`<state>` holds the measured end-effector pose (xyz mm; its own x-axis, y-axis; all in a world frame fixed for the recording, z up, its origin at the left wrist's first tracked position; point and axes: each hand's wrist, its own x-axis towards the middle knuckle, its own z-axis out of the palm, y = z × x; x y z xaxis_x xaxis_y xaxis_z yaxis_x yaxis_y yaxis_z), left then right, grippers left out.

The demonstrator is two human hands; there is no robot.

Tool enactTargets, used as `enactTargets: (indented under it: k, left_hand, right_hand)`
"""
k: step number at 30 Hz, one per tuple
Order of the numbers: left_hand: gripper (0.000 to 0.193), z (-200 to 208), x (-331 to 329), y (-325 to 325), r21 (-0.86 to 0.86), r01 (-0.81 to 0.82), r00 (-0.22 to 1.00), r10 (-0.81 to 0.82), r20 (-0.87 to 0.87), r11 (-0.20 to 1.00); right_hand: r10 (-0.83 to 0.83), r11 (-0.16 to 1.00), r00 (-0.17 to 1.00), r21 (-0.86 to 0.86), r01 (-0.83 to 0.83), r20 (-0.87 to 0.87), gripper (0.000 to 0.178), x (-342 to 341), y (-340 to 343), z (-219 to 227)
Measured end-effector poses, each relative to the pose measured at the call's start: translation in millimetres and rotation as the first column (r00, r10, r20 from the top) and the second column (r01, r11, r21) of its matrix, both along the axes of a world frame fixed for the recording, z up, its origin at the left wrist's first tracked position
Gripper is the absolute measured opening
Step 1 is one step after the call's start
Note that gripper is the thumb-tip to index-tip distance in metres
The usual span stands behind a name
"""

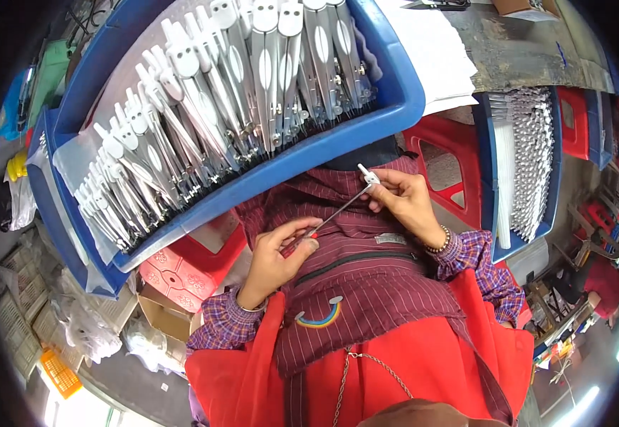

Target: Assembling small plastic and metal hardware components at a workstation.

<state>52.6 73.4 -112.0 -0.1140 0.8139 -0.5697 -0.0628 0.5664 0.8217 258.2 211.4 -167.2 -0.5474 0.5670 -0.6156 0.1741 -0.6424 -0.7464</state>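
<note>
Over my lap, my left hand [275, 262] is closed round the red handle of a screwdriver [339, 211]. Its long thin shaft slants up to the right. The tip reaches a small grey-white compass head [368, 175], pinched between the thumb and fingers of my right hand [407, 205]. My fingers hide the rest of that piece. In front of me, a large blue bin [288, 151] holds rows of metal drawing compasses [203, 99], standing on their points with their pale heads up.
Right of me, another blue bin [493, 178] holds many small metal parts [531, 164]. A red plastic stool [459, 160] stands beside it. White sheets [427, 53] lie on a worn table [530, 53]. A cardboard box [163, 313] and a person [601, 281] are farther off.
</note>
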Motion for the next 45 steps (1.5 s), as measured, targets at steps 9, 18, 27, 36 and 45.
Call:
enactTargets:
  k: [9, 18, 27, 36, 45]
  left_hand:
    - [0.029, 0.7, -4.1, 2.0, -0.009, 0.008, 1.0, -0.008, -0.016, 1.0]
    - [0.029, 0.7, -3.6, 2.1, -0.008, -0.07, 0.997, 0.07, 0.025, 0.998]
    - [0.029, 3.8, -3.7, 5.1, -0.017, 0.061, 0.996, -0.062, -0.058, 0.998]
    - [0.035, 27.2, -19.4, 30.0, -0.58, 0.011, 0.807, 0.335, 0.486, 0.815]
    - [0.034, 31.9, -20.0, 38.3, -0.652, 0.048, 0.882, 0.274, 0.384, 0.757]
  right_hand:
    - [0.041, 0.999, 0.997, 0.027, -0.043, 0.058, 0.027, -3.9, 2.5, -0.5]
    - [0.032, 0.998, 0.998, 0.057, -0.035, 0.047, 0.028, -4.2, 2.7, 0.1]
    - [0.052, 0.916, 0.98, 0.382, -0.123, 0.191, 0.023, -7.1, -3.8, 4.5]
    - [0.018, 0.771, 0.967, 0.613, -0.174, 0.253, 0.023, -9.3, -8.6, -4.7]
    - [0.096, 0.695, 0.971, 0.684, -0.222, 0.218, 0.014, -12.8, -5.9, -6.2]
